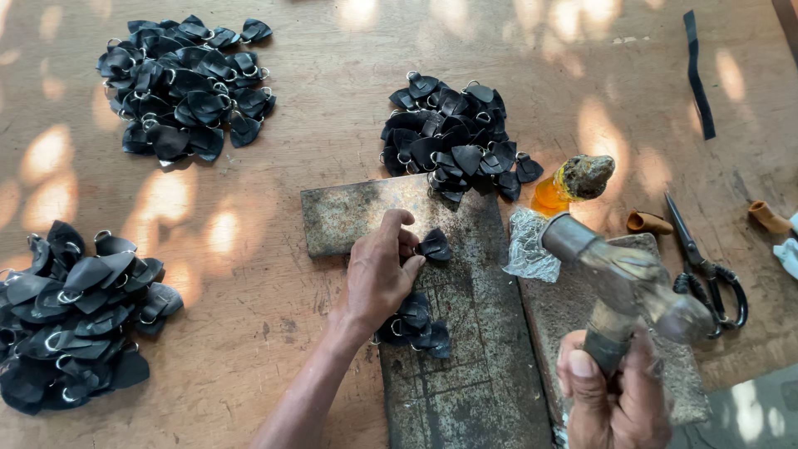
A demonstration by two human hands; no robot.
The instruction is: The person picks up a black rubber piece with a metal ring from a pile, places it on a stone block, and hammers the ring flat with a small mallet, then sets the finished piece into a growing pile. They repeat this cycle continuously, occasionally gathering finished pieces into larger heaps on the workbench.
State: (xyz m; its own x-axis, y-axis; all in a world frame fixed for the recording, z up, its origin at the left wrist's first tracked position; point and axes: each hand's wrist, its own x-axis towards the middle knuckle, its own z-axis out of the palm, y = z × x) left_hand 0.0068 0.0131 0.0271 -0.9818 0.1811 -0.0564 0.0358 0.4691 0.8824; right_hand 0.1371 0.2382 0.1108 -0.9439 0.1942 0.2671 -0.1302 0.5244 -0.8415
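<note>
One black leather tab [435, 246] with a metal ring, pinned flat on the rusty metal plate [465, 374] near its upper middle; pinched at its left edge by the fingertips of the left hand [378, 278], thumb and forefinger pressed together on it, remaining fingers curled beside; just below, touching the heel of that hand, a small cluster of like tabs [416, 324] lying on the same plate. Gripped tight in the right hand [611, 399], fingers wrapped fully round the handle, a worn steel hammer [619, 278], head raised and tilted above the stone slab [573, 316] to the right of the plate, well apart from the tab. Judged best here: fingertips kept at the tab's far edge, clear of the strike spot; tab lying flat on the plate; hammer face brought down square, lightly. Further out: crumpled clear plastic [530, 245] between plate and slab; an orange glue bottle [569, 183] with a crusted cap behind it; black-handled scissors [702, 262] at right; a black strip [698, 75] at top right; three heaps of finished tabs, one just above the plate [453, 137], one top left [183, 87], one far left [75, 312], all on the wooden table [249, 249].
</note>
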